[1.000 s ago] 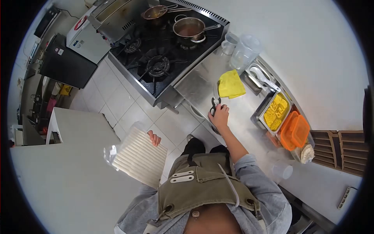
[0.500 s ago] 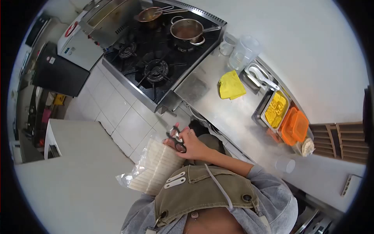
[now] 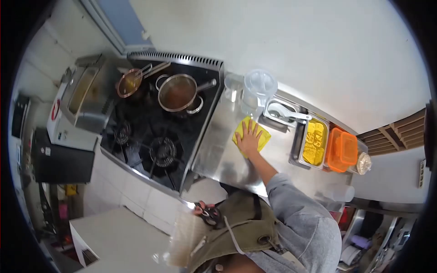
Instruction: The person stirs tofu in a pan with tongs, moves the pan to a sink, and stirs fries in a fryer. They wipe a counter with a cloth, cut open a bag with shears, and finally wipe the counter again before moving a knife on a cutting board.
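Observation:
My right hand lies flat with spread fingers on a yellow cloth, which rests on the steel counter beside the stove. Low in front of my apron, my left hand is mostly hidden, its fingertips showing by the dark-handled scissors. It is closed on the scissors. A clear plastic package of pale sticks or rolls hangs at the same place, blurred, apparently held by that hand too.
The black stove carries a pot of brown liquid and a copper pan. Along the wall stand a clear jug, a metal tray with yellow food and orange containers. A white surface is at lower left.
My right hand has left the scissors and reached forward onto the yellow cloth, which has shifted slightly and flattened under it. The scissors and package stay low at my left. The view has turned.

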The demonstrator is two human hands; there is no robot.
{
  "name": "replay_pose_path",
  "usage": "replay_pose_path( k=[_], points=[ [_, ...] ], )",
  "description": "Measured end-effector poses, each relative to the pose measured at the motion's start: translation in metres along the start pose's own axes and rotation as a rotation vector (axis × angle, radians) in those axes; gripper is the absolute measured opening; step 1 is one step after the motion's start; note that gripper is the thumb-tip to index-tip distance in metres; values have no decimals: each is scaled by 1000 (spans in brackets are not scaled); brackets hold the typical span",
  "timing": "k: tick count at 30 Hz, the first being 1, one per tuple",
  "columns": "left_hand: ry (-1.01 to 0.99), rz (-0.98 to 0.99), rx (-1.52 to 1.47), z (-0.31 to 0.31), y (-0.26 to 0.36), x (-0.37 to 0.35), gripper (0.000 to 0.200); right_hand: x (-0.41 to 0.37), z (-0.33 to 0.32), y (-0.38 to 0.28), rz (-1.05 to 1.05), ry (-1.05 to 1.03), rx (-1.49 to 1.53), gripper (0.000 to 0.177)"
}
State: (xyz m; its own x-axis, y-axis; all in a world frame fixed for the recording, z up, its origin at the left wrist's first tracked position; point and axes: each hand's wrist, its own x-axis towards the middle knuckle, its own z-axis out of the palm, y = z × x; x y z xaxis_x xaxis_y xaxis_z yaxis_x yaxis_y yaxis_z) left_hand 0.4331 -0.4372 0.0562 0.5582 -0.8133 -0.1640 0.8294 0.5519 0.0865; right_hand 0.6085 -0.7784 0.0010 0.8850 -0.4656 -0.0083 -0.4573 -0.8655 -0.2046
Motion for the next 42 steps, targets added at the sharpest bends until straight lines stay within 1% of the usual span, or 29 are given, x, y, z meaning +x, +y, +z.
replay_pose_path(
  k=[2,4,6,8,10,11,12,13,14,15,16,18,20,21,22,23,24,25,27,29,30,31,32,34,36,38,39,40,42],
  points=[
    [-6,-55,8,-2,12,11,24,12,15,-27,-118,75,35,60],
    [0,-99,4,-8,19,15,24,13,16,-65,-270,-11,120,56],
    [4,-147,-4,-11,27,18,24,-10,43,-98,-486,-70,148,55],
    [9,-186,-3,-13,36,19,24,-56,22,-98,-621,-153,192,55],
    [8,-227,6,-14,51,22,24,-116,15,-53,-824,-230,314,61],
    [2,-247,10,-14,57,21,24,-147,-1,-22,-753,-292,275,62],
    [6,-264,13,-13,63,21,24,-178,6,16,-540,-432,284,62],
    [9,-278,15,-13,67,20,24,-205,-11,51,-331,-356,142,62],
    [5,-289,17,-13,72,20,24,-224,-32,85,-85,-311,152,61],
    [2,-298,13,-14,74,17,24,-241,-26,129,54,-151,-19,60],
    [-1,-311,18,-15,78,15,24,-244,-39,149,336,-52,14,60],
    [5,-327,31,-17,84,4,24,-215,-33,156,601,81,-31,61],
    [10,-339,47,-20,88,-7,24,-163,-25,114,582,69,-110,58],
    [12,-342,55,-21,92,-11,24,-136,2,93,403,202,-164,55],
    [10,-341,61,-23,95,-15,24,-112,25,55,288,183,-139,62],
    [15,-344,66,-25,98,-20,24,-100,41,7,150,162,-94,60],
    [14,-348,72,-25,100,-25,24,-109,11,-49,-124,-100,-89,59],
    [14,-356,74,-26,104,-26,24,-125,43,-84,-211,-49,176,58],
    [18,-371,89,-27,109,-31,24,-176,24,-109,-479,-54,329,58],
    [21,-383,94,-28,113,-35,24,-210,39,-65,-219,-108,286,56],
    [25,-391,94,-30,115,-37,24,-225,15,-37,-104,-103,209,56],
    [23,-405,96,-31,117,-38,24,-236,7,-1,29,-156,11,57],
    [21,-418,103,-32,119,-39,24,-237,3,37,143,-41,92,59],
    [18,-443,116,-36,124,-39,24,-211,-3,102,328,99,72,57],
    [23,-465,123,-41,126,-41,24,-147,-12,122,547,158,-43,56],
    [39,-475,127,-45,128,-43,24,-78,-6,119,597,177,-78,58],
    [48,-473,129,-47,127,-44,24,-42,1,110,579,202,-65,58],
    [52,-473,129,-49,126,-46,24,-11,9,93,561,228,-54,59],
    [69,-481,129,-55,124,-45,23,29,18,36,447,226,35,59]
  ],
)
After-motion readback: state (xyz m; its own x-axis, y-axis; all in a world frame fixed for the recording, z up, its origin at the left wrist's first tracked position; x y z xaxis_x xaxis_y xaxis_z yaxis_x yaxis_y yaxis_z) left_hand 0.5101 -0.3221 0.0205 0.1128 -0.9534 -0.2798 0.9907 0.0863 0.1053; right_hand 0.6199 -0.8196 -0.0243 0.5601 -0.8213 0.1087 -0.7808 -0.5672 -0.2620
